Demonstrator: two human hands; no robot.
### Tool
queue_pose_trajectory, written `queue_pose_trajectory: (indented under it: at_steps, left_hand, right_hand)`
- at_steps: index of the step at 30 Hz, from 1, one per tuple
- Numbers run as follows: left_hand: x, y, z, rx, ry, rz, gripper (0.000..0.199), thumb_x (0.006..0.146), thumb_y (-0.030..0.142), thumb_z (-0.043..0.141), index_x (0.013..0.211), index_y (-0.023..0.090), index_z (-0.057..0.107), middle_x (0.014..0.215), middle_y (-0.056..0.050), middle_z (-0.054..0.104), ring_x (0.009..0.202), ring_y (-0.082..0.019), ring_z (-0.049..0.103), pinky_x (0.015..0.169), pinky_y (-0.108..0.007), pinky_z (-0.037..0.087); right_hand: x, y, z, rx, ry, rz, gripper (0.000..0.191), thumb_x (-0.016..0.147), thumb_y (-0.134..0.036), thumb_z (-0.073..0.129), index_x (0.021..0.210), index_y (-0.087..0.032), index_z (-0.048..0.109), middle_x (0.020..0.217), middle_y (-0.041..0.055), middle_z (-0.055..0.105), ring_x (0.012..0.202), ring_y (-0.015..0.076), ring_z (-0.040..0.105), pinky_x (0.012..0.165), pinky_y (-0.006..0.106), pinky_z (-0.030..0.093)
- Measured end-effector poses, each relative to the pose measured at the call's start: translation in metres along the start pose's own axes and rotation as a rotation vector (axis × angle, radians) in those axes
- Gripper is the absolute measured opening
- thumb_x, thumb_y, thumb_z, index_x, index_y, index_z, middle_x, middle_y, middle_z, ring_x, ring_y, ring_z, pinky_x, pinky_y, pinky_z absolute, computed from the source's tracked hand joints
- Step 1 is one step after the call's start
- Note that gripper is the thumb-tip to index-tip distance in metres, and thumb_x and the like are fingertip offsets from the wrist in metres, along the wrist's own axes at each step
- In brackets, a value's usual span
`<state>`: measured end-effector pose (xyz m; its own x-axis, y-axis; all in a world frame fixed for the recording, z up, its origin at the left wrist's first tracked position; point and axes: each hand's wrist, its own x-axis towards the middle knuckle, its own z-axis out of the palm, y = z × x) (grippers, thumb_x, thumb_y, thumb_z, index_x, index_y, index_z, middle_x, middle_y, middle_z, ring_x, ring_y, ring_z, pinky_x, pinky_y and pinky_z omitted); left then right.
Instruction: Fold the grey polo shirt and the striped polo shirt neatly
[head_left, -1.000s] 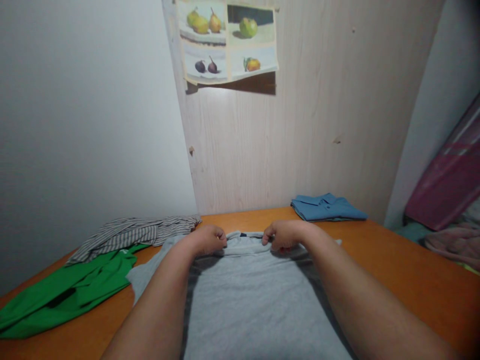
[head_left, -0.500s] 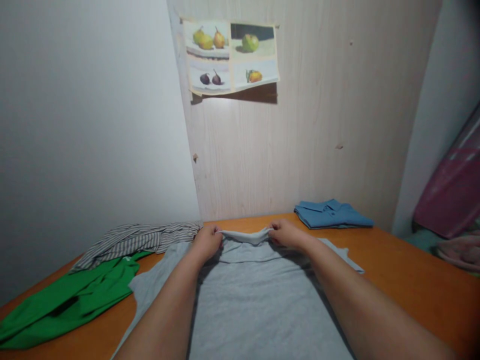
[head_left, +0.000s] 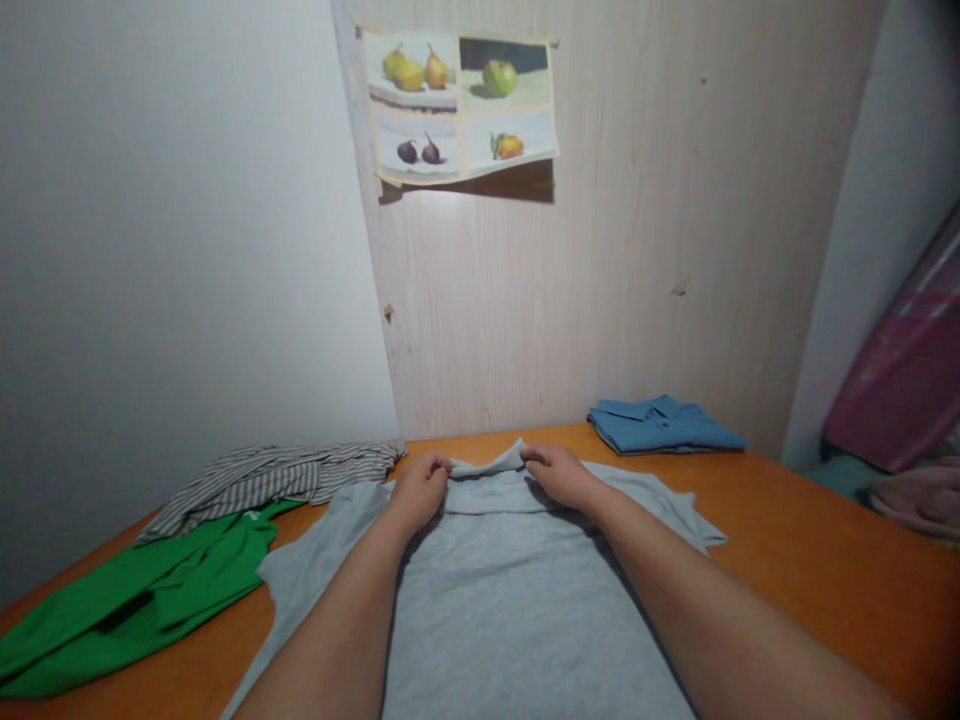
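Observation:
A light grey shirt (head_left: 517, 600) lies spread over the table, its collar end toward the wall and its short sleeves out to both sides. My left hand (head_left: 421, 490) pinches the left end of the shirt's collar band. At the other end of the band, my right hand (head_left: 559, 475) is closed on the cloth with thumb and fingers. Between the two hands the band sags a little, and one corner sticks up beside my right fingers. The shirt's lower part runs out of view at the bottom.
On the orange table (head_left: 810, 580), a green garment (head_left: 180, 600) and a striped garment (head_left: 277, 475) lie at the left. A folded blue shirt (head_left: 664, 425) rests at the back right. Behind stands a wall with a fruit picture sheet (head_left: 461, 108).
My hands have come closer together, the right one shifting left, and the collar band between them has slackened. More of the right sleeve shows now.

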<state>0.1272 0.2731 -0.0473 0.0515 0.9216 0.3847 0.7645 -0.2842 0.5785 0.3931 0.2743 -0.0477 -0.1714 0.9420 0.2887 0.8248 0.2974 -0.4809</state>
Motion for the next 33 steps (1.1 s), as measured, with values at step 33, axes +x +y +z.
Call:
queue_pose_trajectory:
  at_steps: [33]
  left_hand:
    - [0.092,0.027,0.047,0.533,-0.079,-0.081,0.031,0.098,0.027,0.034,0.108,0.017,0.062,0.113,-0.020,0.070,0.103,-0.030,0.068,0.080,-0.035,0.048]
  right_hand:
    - [-0.001,-0.007,0.007,-0.260,0.158,0.245,0.035,0.091,-0.023,0.047,0.113,-0.019,0.073,0.114,0.0156,0.074,0.106,0.0272,0.066,0.091,0.036,0.043]
